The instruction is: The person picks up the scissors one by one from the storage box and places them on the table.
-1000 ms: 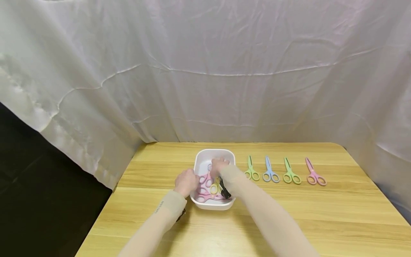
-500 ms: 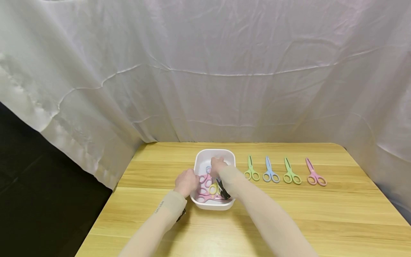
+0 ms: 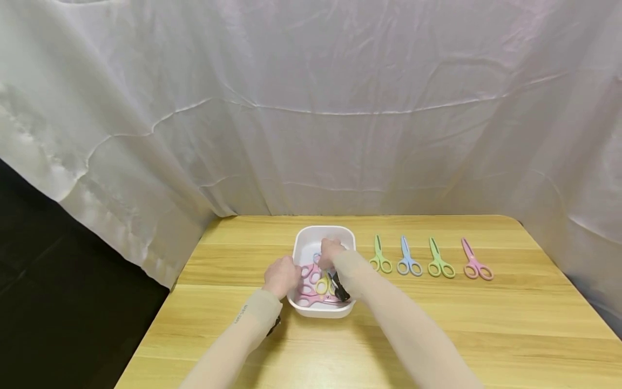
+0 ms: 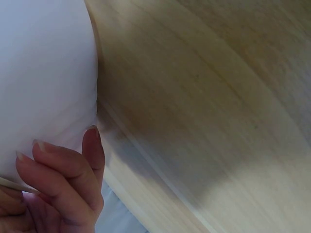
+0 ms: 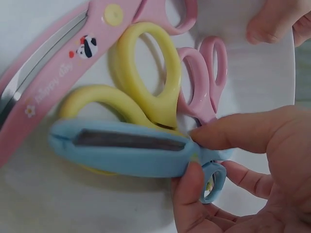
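Note:
My left hand point(image 3: 282, 276) holds the left wall of a white plastic box point(image 3: 324, 313), thumb inside and fingers outside. Inside the box, my right hand point(image 5: 277, 170) pinches a pair of light blue scissors point(image 5: 121, 165) near the pivot between thumb and finger. The blue blades lie across a pair of yellow scissors point(image 5: 172, 92). Beside these are large pink scissors point(image 5: 99, 31) with a panda print, and pink handle loops point(image 5: 193, 73) show near the left thumb. From the head view, the right hand hides part of the box.
Right of the box, scissors lie in a row on the wooden table point(image 3: 486, 324): green point(image 3: 378, 250), blue point(image 3: 406, 250), green point(image 3: 435, 252) and pink point(image 3: 468, 250), blades pointing away. A pale curtain point(image 3: 311, 151) hangs behind the table.
My right hand has shifted slightly to the left inside the box, and its fingers have moved. The left hand stays on the box wall, and the row of scissors is unchanged.

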`<action>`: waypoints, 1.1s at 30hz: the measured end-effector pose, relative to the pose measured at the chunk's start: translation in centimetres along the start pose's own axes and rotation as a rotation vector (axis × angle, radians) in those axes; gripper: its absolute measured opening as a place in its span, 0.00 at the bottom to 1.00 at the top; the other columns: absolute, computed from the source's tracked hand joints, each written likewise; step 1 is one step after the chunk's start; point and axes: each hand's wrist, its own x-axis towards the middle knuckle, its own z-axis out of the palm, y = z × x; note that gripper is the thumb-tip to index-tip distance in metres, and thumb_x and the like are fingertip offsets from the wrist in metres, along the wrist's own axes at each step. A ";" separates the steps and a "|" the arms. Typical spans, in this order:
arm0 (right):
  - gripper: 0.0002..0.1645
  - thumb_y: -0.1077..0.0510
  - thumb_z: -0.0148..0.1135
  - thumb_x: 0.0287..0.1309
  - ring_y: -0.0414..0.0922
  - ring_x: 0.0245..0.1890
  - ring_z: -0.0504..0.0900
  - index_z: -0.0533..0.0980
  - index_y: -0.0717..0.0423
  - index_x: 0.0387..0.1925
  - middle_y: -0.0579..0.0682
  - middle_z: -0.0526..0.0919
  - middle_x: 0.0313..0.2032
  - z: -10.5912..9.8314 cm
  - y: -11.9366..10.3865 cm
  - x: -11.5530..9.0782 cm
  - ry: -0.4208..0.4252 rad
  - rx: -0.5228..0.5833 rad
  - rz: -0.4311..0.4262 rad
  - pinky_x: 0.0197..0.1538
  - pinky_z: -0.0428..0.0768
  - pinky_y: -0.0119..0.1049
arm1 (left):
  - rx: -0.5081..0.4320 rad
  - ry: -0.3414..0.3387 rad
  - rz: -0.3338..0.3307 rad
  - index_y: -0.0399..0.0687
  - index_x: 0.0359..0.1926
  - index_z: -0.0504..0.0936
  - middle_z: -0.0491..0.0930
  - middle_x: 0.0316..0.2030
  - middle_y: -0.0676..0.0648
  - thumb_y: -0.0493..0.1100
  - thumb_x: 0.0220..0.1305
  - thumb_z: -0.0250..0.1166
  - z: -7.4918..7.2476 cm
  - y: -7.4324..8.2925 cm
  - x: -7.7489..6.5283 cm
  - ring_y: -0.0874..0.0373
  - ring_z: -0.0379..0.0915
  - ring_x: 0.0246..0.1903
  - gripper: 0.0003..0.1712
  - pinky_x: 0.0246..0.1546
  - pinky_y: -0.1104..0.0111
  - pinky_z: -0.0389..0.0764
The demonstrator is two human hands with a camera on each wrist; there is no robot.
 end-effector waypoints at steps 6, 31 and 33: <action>0.28 0.62 0.70 0.45 0.42 0.23 0.73 0.71 0.64 0.50 0.64 0.72 0.48 0.3 0.4 0.9 -0.016 0.041 0.036 0.19 0.73 0.26 | 0.005 0.000 0.002 0.36 0.41 0.81 0.81 0.31 0.42 0.46 0.68 0.59 0.0 0.0 0.0 0.51 0.77 0.29 0.16 0.28 0.60 0.77; 0.17 0.57 0.75 0.43 0.45 0.31 0.75 0.76 0.58 0.32 0.48 0.77 0.28 -1.3 1.2 0.5 0.079 0.192 -0.085 0.38 0.76 0.35 | -0.002 -0.005 0.003 0.38 0.38 0.81 0.80 0.29 0.44 0.47 0.69 0.60 0.0 0.0 0.1 0.52 0.76 0.26 0.14 0.26 0.63 0.74; 0.17 0.57 0.76 0.43 0.45 0.31 0.75 0.76 0.57 0.32 0.48 0.76 0.28 -1.4 1.3 0.6 0.069 0.229 -0.076 0.37 0.76 0.34 | -0.010 -0.010 -0.003 0.38 0.39 0.81 0.80 0.28 0.45 0.47 0.69 0.60 0.0 0.0 0.1 0.52 0.76 0.26 0.14 0.25 0.64 0.73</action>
